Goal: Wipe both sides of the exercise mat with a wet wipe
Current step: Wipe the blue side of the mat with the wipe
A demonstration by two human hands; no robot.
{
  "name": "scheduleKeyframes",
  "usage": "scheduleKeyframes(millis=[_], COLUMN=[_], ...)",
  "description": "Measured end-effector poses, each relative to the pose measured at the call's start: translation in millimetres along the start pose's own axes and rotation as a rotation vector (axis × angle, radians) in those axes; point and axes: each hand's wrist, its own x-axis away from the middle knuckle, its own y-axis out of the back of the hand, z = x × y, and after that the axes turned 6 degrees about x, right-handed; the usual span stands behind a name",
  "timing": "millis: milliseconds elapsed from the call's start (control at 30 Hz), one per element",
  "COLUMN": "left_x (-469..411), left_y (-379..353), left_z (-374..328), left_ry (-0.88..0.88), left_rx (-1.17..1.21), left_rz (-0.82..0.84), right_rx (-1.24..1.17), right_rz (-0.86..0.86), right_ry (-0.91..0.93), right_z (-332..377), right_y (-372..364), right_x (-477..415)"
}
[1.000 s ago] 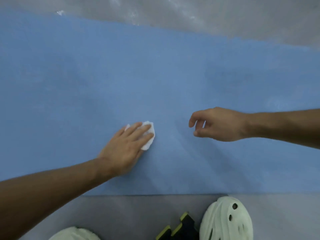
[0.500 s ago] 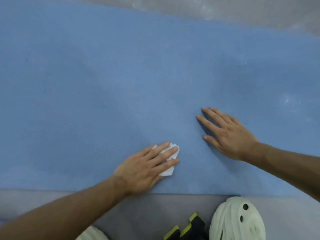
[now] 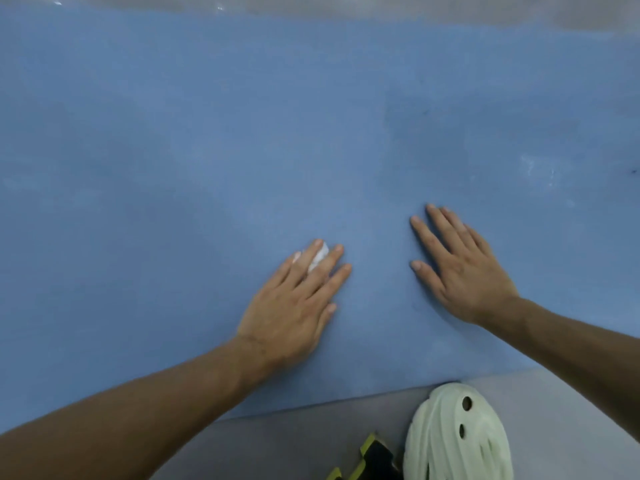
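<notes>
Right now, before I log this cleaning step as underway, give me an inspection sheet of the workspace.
Surface: blue exercise mat flat on grey floor; pale scuffs towards its right.
Job's things: white wet wipe on the mat, mostly hidden under the left hand.
Clutter: black and yellow object at the bottom edge, cut off, unidentifiable.
Hands: left hand flat, fingers pressing the wet wipe; right hand flat on the mat, holding nothing.
Cables: nothing seen.
Surroundings: white perforated shoe on the floor at the mat's near edge.
</notes>
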Motion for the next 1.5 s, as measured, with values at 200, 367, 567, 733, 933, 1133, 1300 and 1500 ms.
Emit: scheduleKeyframes(millis=[200,367,567,733,933,1133,1300,1500], left_x=[-1.6,-20.3,-40.4,-54.3,-31.5,-67.6,-113.6,-177.9], left_y=[-10.5,9.4,32.3,17.9,-17.4,-3.3,20.0,50.2], left_z=[-14.1,38.4,80.0,46.7,-31.3,10.5,76.1,126.8], left_ry=[-0.257,-0.18,0.001,0.189,-0.37,-0.369,-0.109,0.349], left_rx=[-0.045,-0.023,-0.051,0.096,0.06,-0.004,0.005,0.069], left_rz=[0.065,0.059,-0.006,-0.115,0.049,0.022,0.024,-0.119], right_rx=[-0.018,-0.045,-0.07,-0.08,-0.079,-0.09,-0.095,-0.103], right_rz=[-0.097,-0.119,-0.132,-0.153,-0.177,-0.177,-0.173,-0.177], right_ry=[-0.033,-0.074,-0.082,-0.082,-0.073,-0.069,-0.076,-0.074], right_z=[6.4,9.6,11.0,10.0,8.3,8.3,8.7,7.6], right_y=[-14.7,-18.7,-17.8,-17.6,-20.1,-19.3,-17.6,-16.7], right_x=[1.0,2.1,2.5,2.2,3.1,2.0,3.1,2.0])
